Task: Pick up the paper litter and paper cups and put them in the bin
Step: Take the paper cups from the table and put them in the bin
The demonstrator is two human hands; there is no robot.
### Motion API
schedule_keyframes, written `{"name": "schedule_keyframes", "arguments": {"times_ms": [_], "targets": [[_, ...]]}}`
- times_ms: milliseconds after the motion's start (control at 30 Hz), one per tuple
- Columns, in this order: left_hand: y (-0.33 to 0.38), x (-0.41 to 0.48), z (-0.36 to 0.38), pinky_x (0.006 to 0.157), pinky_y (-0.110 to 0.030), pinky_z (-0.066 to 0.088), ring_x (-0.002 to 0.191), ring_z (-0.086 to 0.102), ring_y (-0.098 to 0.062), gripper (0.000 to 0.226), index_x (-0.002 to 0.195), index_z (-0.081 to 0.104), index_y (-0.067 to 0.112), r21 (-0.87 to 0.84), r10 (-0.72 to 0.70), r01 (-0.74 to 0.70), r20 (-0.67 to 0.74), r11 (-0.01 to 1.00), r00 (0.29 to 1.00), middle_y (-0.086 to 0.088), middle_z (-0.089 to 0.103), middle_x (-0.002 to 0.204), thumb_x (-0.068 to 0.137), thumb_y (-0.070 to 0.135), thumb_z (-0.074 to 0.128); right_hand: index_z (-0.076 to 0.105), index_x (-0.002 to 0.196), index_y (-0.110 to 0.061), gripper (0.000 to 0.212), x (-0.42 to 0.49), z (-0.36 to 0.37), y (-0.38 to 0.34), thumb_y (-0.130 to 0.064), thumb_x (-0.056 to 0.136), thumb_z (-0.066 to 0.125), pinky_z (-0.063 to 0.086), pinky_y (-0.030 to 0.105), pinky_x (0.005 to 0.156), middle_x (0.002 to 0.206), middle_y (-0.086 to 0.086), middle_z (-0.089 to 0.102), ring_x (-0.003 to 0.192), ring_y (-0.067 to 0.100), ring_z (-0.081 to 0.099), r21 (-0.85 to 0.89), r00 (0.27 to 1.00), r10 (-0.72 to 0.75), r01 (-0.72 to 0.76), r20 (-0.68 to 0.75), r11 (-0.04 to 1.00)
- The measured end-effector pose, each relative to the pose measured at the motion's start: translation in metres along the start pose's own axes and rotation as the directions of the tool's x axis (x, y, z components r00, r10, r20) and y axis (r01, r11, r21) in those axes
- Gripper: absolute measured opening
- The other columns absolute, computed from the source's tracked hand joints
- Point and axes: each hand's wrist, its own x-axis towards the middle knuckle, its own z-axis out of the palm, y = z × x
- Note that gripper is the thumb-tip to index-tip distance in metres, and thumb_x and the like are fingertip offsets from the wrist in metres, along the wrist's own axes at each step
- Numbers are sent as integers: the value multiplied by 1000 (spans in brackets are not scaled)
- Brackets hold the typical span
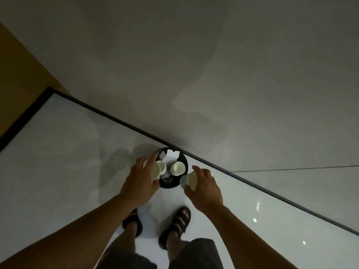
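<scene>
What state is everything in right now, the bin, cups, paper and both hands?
Bin: upright, open, partly filled.
Cups in bin: two, mouths facing up.
Paper litter: inside bin, wall side.
Left cup: gripped by left hand, at bin's rim.
Right cup: gripped by right hand, beside bin.

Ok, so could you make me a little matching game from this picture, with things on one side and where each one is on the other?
Things:
1. left-hand cup
2. right-hand cup
3. paper scrap
4. bin

Places:
A. on the floor, against the wall
B. held at the bin's right edge
C. inside the bin, at its far side
D. held over the bin's left edge

Pairs: 1-D, 2-B, 3-C, 4-A.
</scene>
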Motion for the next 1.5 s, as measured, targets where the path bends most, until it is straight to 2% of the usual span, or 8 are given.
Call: {"name": "schedule_keyframes", "arguments": {"times_ms": [133,400,667,800,900,1000,1167,1500], "targets": [[-44,63,58,93,-40,48,124,40,-30,77,147,27,24,-10,-22,22,69,1000,997,-8,30,143,82,24,69,32,145,-27,71,69,56,23,-42,86,67,50,32,87,137,1,43,116,21,51,68,995,102,-102,0,992],[-125,166,178,95,-47,48,126,41,-34,79,146,28,24,5,-71,71,140,997,988,-9,28,144,81,22,71,34,142,-29,70,186,163,74,-41,83,70,49,35,85,134,2,44,115,24,50,67,991,137,-137,-1,988],[-159,174,232,97,-52,45,123,42,-40,79,141,43,6,11,82,-83,90,997,993,-20,43,135,70,9,77,34,142,-29,70,220,223,92,-41,84,71,47,36,93,140,0,41,123,24,45,33,997,62,-64,50,997],[-165,169,247,111,-48,29,139,29,-36,93,149,26,4,227,134,-159,121,961,984,-19,35,149,75,39,70,31,146,-26,81,217,241,93,-43,80,74,41,40,103,148,1,35,134,25,35,-1,999,-3,3,46,1000],[-170,160,250,114,-52,15,148,6,-30,102,153,6,6,405,101,-176,199,897,975,-15,14,159,80,59,55,14,153,-28,96,210,248,94,-46,80,73,27,45,114,159,1,17,147,25,12,-55,994,9,-3,106,998],[-160,155,233,114,-52,10,147,-8,-27,109,152,-8,12,415,21,-109,212,903,977,-11,-1,161,77,65,52,5,153,-30,100,194,235,91,-48,81,71,21,45,116,162,0,8,149,23,1,-13,995,51,-50,83,999],[-108,129,165,114,-53,14,147,-3,-28,100,151,-6,18,391,5,-88,208,916,978,-8,0,161,81,60,51,8,152,-31,91,145,171,75,-51,85,66,21,46,116,162,-1,9,149,23,3,35,993,85,-88,82,995],[72,53,8,114,-54,14,147,1,-26,82,150,13,22,427,159,-262,262,866,952,-2,6,160,86,53,51,16,154,-28,81,9,-24,30,-56,90,56,27,45,114,162,3,14,148,25,11,50,990,128,-125,-52,991]]}}
